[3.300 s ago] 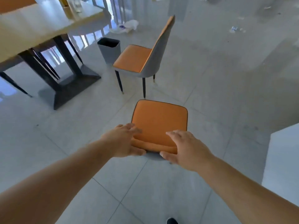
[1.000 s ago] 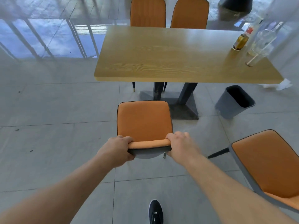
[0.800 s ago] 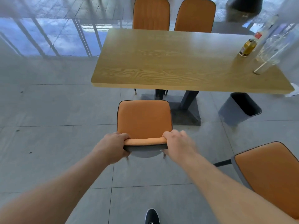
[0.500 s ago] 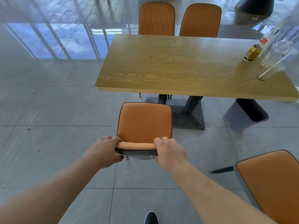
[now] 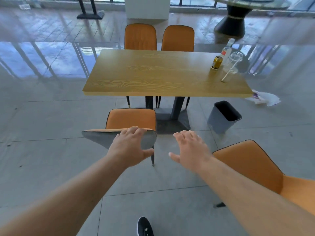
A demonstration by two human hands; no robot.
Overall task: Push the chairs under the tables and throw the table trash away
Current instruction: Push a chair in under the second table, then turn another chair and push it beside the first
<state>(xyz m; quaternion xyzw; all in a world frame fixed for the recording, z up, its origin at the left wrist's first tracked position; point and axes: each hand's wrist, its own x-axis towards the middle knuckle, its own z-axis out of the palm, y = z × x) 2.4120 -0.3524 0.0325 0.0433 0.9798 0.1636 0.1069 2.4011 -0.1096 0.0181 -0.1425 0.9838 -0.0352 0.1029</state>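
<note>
**One chair at the table edge, trash on top**

Left hand [image 5: 130,147] grips the backrest of the near chair [image 5: 131,119], which sits just short of the wooden table [image 5: 163,74]. Right hand [image 5: 190,149] floats free, fingers spread wide, holding nothing. Can [image 5: 216,62], bottle [image 5: 227,49] and plastic cup [image 5: 230,67] sit at the table's 2 o'clock corner. Bin [image 5: 223,116] is on the floor at 4 o'clock.

Left hand [image 5: 130,145] grips chair [image 5: 129,124] backrest near table [image 5: 163,77]; right hand [image 5: 189,149] spread, touching nothing.
</note>
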